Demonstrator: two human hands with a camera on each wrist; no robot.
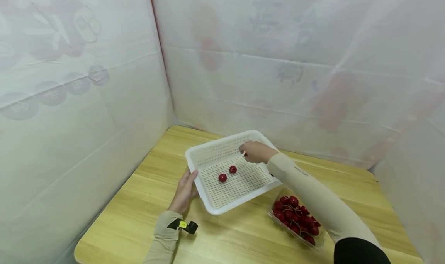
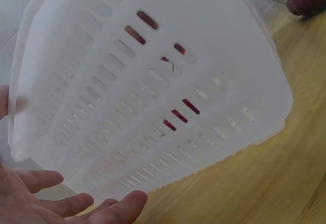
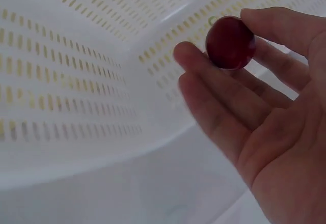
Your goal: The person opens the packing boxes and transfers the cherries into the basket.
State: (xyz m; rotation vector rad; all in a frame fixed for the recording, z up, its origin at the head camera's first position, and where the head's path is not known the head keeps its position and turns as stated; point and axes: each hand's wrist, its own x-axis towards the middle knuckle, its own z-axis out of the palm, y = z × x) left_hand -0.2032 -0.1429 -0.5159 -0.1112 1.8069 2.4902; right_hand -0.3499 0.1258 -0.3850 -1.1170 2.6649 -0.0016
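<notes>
A white perforated plastic basket (image 1: 243,198) sits near the middle of the table, and two red cherries, a nearer cherry (image 1: 222,177) and a farther cherry (image 1: 233,169), lie on its bottom. My left hand (image 1: 183,192) holds the basket's left side, thumb at the rim; the left wrist view shows the other fingers (image 2: 119,208) along the outside wall. Over the basket's far right part, my right hand (image 1: 258,152) pinches another cherry (image 3: 230,43) between thumb and fingertips. That cherry is mostly hidden by the hand in the head view.
A clear plastic box (image 1: 293,233) full of stemmed cherries (image 1: 295,217) stands right of the basket, partly under the right forearm. The wooden table (image 1: 128,214) has pale printed sheets (image 1: 295,63) hanging around it. A black strap (image 1: 182,225) circles the left wrist.
</notes>
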